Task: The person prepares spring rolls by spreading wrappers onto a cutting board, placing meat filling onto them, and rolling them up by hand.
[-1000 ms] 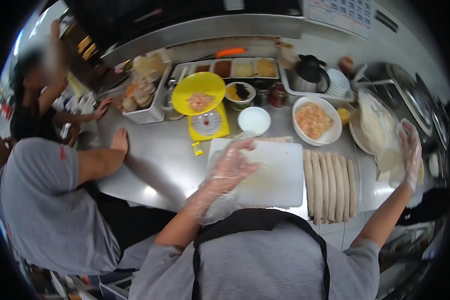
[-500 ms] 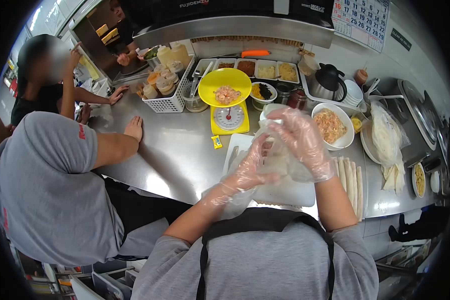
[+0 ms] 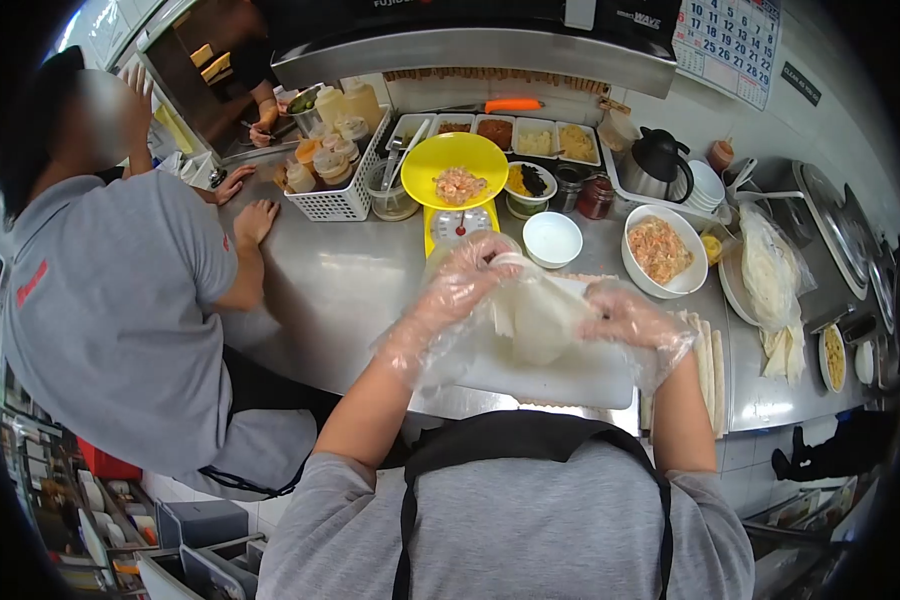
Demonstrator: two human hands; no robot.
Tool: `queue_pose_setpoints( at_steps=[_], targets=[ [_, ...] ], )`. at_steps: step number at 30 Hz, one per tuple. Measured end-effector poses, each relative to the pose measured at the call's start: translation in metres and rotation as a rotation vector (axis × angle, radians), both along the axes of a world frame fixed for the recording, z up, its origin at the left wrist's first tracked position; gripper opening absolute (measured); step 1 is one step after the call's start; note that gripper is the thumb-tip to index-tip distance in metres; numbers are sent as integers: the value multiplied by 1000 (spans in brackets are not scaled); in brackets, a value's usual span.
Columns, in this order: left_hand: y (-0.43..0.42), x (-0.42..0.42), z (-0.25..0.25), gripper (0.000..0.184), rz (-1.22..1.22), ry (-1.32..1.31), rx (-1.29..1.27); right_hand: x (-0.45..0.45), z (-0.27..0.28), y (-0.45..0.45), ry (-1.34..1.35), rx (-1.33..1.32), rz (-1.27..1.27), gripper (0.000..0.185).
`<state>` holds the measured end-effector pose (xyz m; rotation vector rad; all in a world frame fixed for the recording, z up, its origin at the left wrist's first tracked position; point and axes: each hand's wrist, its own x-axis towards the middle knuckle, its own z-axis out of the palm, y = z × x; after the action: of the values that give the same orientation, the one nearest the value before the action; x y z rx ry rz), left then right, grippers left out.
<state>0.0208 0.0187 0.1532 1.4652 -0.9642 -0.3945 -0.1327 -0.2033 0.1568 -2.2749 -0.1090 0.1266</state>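
My left hand (image 3: 468,278) and my right hand (image 3: 625,316), both in loose clear plastic gloves, hold a thin, pale wrapper sheet (image 3: 538,318) between them. Pinched fingers of the left grip its upper left part; the right grips its right edge. The sheet hangs in folds over a white cutting board (image 3: 570,388). Beyond the hands sits a small white bowl (image 3: 553,240). To the right, long pale rolls (image 3: 712,375) lie side by side, partly behind the right glove. A white bowl of pinkish, orange-flecked filling (image 3: 660,250) stands above them.
A yellow kitchen scale (image 3: 460,222) bears a yellow dish (image 3: 450,150) with some filling. A white basket of bottles (image 3: 338,205) stands left of it. One co-worker in grey (image 3: 130,310) leans on the counter at left. Bagged wrappers (image 3: 775,270) lie at right.
My hands have come down and apart, the left moving left and the right lower, with the wrapper now spread between them. The small white bowl has come into full view. The co-worker has shifted.
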Motion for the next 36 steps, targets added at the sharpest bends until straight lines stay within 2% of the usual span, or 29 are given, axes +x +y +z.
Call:
queue_pose_setpoints(
  at_steps=[1,2,4,5,6,8,9,10,11,12,14,15,17,18,19,20,21,23,25,27,28,29,30,33,35,36],
  targets=[
    [-4,5,4,21,-3,-30,91,3,-8,-4,-142,78,-51,39],
    [-7,11,7,21,0,-63,181,-3,-8,-10,-143,79,-52,39],
    [-23,28,-9,23,27,-153,116,-4,14,-8,-180,-219,-423,36],
    [-32,32,-9,22,73,-249,111,-4,13,-12,-454,-195,-375,30],
    [-39,35,-9,22,112,-342,106,-6,16,-8,-466,-190,-356,30],
    [-50,36,-11,21,90,-341,16,-17,27,0,-636,-195,-463,25],
    [-51,37,-13,20,46,-329,-72,-22,33,4,-632,-191,-457,25],
    [-49,41,-20,20,44,-320,-68,-28,38,8,-624,-255,-343,26],
    [-46,46,-32,21,13,-420,-74,-36,38,11,-602,-320,-237,26],
    [-44,46,-46,24,-32,-507,-84,-39,33,16,-567,-322,-261,26],
    [-27,46,-80,20,-131,-494,35,-42,10,25,-270,-145,46,27],
    [-16,48,-102,19,-178,-482,118,-50,-4,25,-233,-135,-1,27],
    [8,56,-134,18,-215,-560,459,-64,-28,22,7,157,-23,26],
    [17,55,-141,19,-98,-625,415,-70,-36,14,9,159,-48,26],
    [29,48,-145,21,24,-687,372,-79,-43,6,-8,259,-239,25],
    [36,46,-147,21,9,-689,372,-86,-47,-2,-27,358,-426,24],
    [41,41,-144,27,134,-623,390,-89,-43,-9,-43,234,-516,24],
    [44,30,-142,40,317,-392,501,-91,-46,-19,4,177,-590,24],
    [43,16,-130,41,252,-469,486,-94,-57,-20,55,121,-658,24],
    [39,2,-117,41,191,-547,466,-91,-81,-16,-135,-91,-365,27],
    [36,-4,-109,44,90,-625,568,-89,-89,-10,-132,-90,-368,27],
    [34,-10,-104,47,-13,-702,669,-86,-97,-1,-248,-262,-329,26],
    [34,-15,-102,47,-16,-702,670,-83,-103,5,-364,-434,-288,25],
    [28,-27,-93,55,-86,-701,578,-72,-117,8,-391,-397,-305,23],
    [11,-41,-82,58,-127,-526,483,-58,-105,7,-381,-337,-275,22],
    [0,-48,-76,58,-127,-525,486,-50,-96,8,-373,-275,-243,20]
  ],
)
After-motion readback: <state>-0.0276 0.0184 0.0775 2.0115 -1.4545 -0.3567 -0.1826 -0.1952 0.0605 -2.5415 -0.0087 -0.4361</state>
